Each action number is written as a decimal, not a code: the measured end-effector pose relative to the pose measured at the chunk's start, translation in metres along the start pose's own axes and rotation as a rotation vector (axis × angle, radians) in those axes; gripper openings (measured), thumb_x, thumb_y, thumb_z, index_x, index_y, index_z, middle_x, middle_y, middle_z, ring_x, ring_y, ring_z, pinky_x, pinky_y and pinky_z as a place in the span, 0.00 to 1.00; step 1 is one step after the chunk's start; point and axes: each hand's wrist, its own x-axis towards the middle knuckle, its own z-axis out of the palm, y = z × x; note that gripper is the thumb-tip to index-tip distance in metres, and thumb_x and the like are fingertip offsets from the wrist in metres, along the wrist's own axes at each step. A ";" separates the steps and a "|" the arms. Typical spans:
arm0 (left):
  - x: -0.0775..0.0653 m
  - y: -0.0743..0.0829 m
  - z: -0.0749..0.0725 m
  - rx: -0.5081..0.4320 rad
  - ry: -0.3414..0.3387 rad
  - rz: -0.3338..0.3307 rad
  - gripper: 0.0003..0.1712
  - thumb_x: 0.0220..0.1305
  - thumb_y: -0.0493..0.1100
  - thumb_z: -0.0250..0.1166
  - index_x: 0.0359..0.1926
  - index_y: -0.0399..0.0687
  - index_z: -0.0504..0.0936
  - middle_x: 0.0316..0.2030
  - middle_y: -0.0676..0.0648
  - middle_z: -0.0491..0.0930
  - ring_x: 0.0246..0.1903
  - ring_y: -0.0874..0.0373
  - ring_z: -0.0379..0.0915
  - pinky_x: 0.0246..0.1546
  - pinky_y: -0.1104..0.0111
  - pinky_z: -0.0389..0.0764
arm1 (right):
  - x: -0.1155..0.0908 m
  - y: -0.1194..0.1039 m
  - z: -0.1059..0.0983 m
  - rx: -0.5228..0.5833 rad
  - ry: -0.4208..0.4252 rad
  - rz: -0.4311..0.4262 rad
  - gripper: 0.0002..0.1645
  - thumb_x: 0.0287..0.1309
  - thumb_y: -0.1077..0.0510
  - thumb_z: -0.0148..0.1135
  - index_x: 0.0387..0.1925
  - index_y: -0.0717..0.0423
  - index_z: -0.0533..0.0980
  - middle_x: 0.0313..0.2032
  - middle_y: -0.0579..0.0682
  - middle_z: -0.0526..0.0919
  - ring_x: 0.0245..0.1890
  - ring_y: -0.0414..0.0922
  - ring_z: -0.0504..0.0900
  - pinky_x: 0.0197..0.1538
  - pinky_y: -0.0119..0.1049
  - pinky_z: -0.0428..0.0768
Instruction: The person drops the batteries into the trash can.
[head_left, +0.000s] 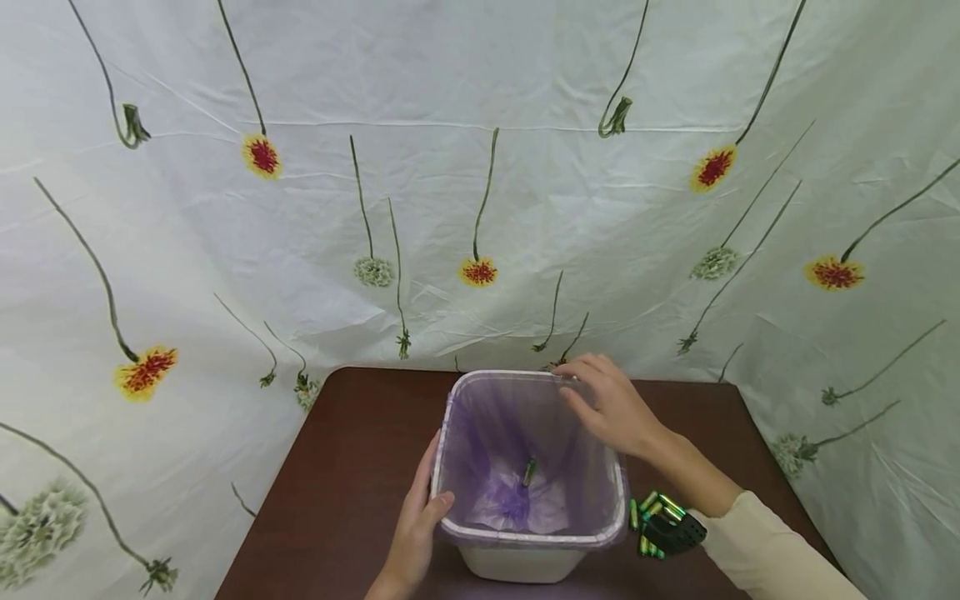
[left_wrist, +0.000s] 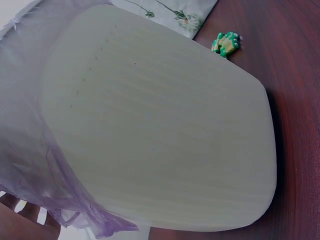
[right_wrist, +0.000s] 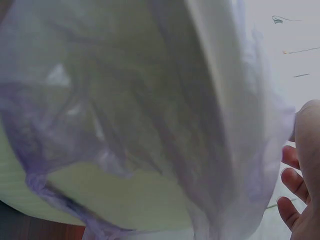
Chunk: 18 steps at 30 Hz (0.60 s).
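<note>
A whitish plastic bin stands on the table, lined with a thin purple bag folded over its rim. My left hand holds its left side, thumb at the rim and fingers along the outside. At the far right rim is my right hand, thumb over the opening and fingers spread apart. In the right wrist view those fingers hang loosely bent beside the bag. One small green cylinder, like a battery, lies on the crumpled liner inside the bin.
Several shiny green cylinders lie right of the bin, beside a black perforated piece near my right sleeve. A green-and-yellow object, frog-like, sits beyond the bin. Flower-printed white cloth hangs behind the dark brown table.
</note>
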 end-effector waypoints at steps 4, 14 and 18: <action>0.002 0.000 0.001 0.002 0.003 0.012 0.41 0.70 0.31 0.49 0.82 0.45 0.51 0.80 0.39 0.50 0.75 0.62 0.50 0.68 0.75 0.55 | -0.005 0.003 -0.004 -0.006 0.010 0.005 0.16 0.64 0.64 0.68 0.53 0.58 0.82 0.48 0.48 0.83 0.49 0.48 0.78 0.47 0.47 0.78; -0.003 -0.001 0.003 0.000 0.018 -0.024 0.41 0.71 0.33 0.49 0.83 0.48 0.50 0.80 0.41 0.50 0.74 0.64 0.51 0.67 0.76 0.56 | -0.030 0.015 -0.017 -0.013 0.047 0.077 0.19 0.63 0.66 0.69 0.55 0.56 0.81 0.46 0.50 0.83 0.46 0.45 0.79 0.45 0.44 0.78; -0.003 -0.001 0.003 -0.001 0.010 -0.010 0.41 0.71 0.32 0.48 0.83 0.48 0.50 0.80 0.41 0.49 0.74 0.64 0.50 0.67 0.76 0.55 | -0.039 0.018 -0.024 -0.041 0.056 0.094 0.19 0.63 0.67 0.69 0.55 0.56 0.81 0.45 0.47 0.83 0.45 0.44 0.79 0.44 0.44 0.78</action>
